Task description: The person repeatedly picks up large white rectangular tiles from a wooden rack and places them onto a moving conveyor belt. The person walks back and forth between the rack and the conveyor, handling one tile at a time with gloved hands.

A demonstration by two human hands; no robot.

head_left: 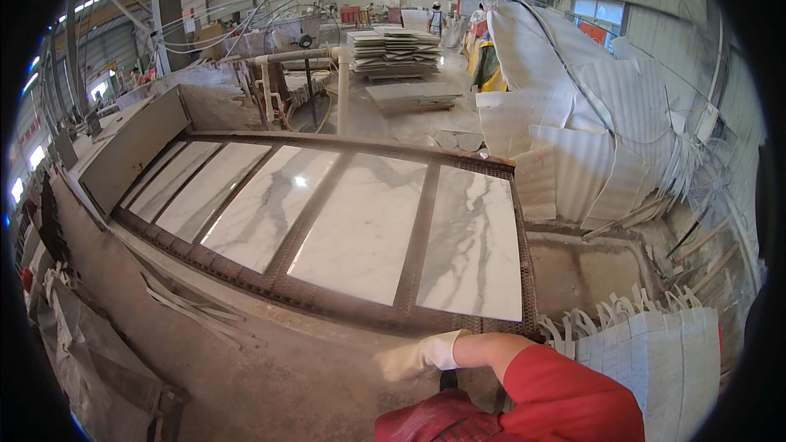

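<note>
My right hand (415, 356) wears a pale yellow rubber glove. It reaches leftward across my front, below the near edge of a conveyor bed (412, 278). Motion smears the fingers, so their hold cannot be made out. Nearest to this hand lie two polished white marble slabs with grey veins: the rightmost slab (475, 245) and the slab left of it (360, 225). Farther left are the middle slab (270, 205), shiny under a light, and narrower-looking slabs (201, 188). All lie flat with gaps between them. My left hand is out of the picture.
A beige metal housing (131, 151) spans the conveyor's left end. At right stand draped white sheets (565, 147), a fan (704, 172) and a strip-fringed white bag (655, 360). Stacked slabs (393, 53) and a distant person (435, 20) are behind. Loose strips (196, 311) lie at left.
</note>
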